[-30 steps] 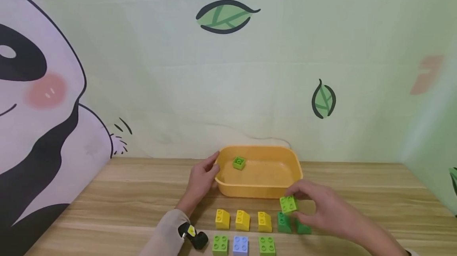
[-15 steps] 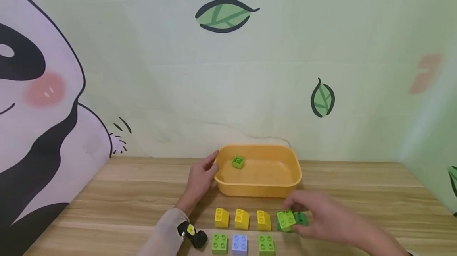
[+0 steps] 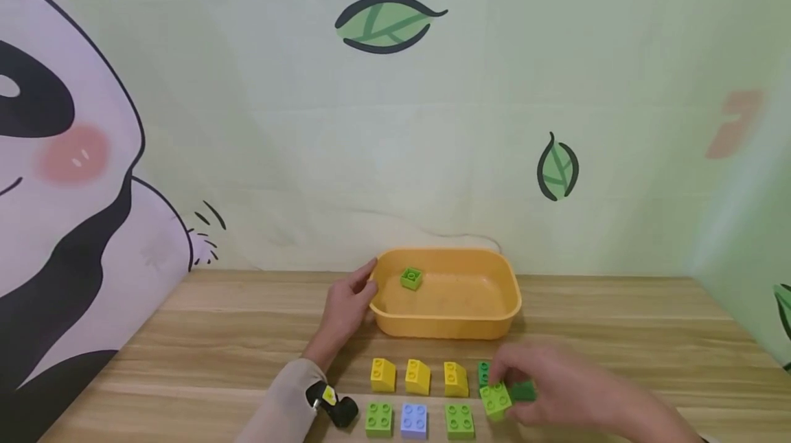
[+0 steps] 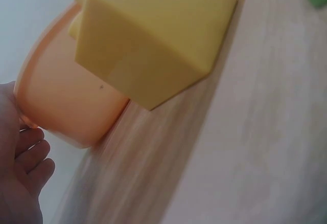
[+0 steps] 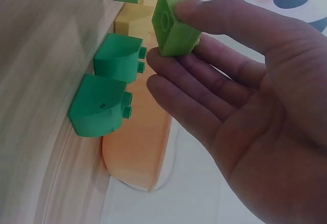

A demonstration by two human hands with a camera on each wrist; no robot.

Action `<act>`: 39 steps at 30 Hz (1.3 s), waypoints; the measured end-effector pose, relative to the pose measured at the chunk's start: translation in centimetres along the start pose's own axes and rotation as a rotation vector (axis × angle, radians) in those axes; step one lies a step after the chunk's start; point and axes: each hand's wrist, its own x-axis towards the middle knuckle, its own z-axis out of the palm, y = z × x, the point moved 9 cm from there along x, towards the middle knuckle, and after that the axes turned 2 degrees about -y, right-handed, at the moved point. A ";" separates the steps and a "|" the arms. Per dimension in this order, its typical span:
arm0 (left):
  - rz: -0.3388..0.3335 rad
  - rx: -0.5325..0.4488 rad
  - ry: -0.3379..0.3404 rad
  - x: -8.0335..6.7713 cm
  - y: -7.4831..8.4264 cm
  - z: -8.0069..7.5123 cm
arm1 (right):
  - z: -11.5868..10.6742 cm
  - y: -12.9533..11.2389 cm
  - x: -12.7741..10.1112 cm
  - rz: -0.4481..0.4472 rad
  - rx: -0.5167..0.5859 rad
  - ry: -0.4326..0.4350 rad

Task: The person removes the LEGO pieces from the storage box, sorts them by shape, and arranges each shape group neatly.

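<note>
Nearest the person, along the front edge of the wooden desk (image 3: 618,333), lies a row of flat studded blocks: a lime block (image 3: 378,419), a pale blue block (image 3: 414,420) and a second lime block (image 3: 460,420). At the right end of this row the right hand (image 3: 556,388) holds a light green block (image 3: 496,400) low over the desk; in the right wrist view the thumb and fingers (image 5: 204,70) pinch this block (image 5: 173,22) by its sides while the rest of the hand (image 5: 255,116) lies fairly open. Just behind it sit two dark green sloped blocks (image 3: 522,391), partly hidden by the hand in the head view and seen side by side on the desk in the wrist view (image 5: 110,86).

To the left of them, in the same second row, stand three yellow sloped blocks (image 3: 418,376), set a little apart from one another. A small black device (image 3: 334,407) is strapped at the left wrist, beside a beige sleeve (image 3: 278,409).

Farther back stands an orange tray (image 3: 494,319), with a small green block (image 3: 410,278) lying inside near its left end. The left hand (image 3: 349,302) rests against the tray's left rim, its fingers (image 4: 30,150) loosely curled and touching the tray wall (image 4: 66,106); they grip nothing.

Behind the desk hangs a pale green backdrop (image 3: 432,141) printed with a panda (image 3: 62,175) and leaves (image 3: 383,23).
</note>
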 end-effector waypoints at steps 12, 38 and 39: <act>-0.011 0.023 -0.007 0.2 -0.3 0.2 | 2.1 1.0 -0.5 0.193 0.120 -0.111; -0.026 0.009 -0.008 0.1 -0.2 0.2 | 3.8 1.4 -0.2 0.267 0.072 -0.155; -0.024 0.011 -0.008 0.1 -0.2 0.2 | 3.8 1.5 -0.2 0.274 0.062 -0.151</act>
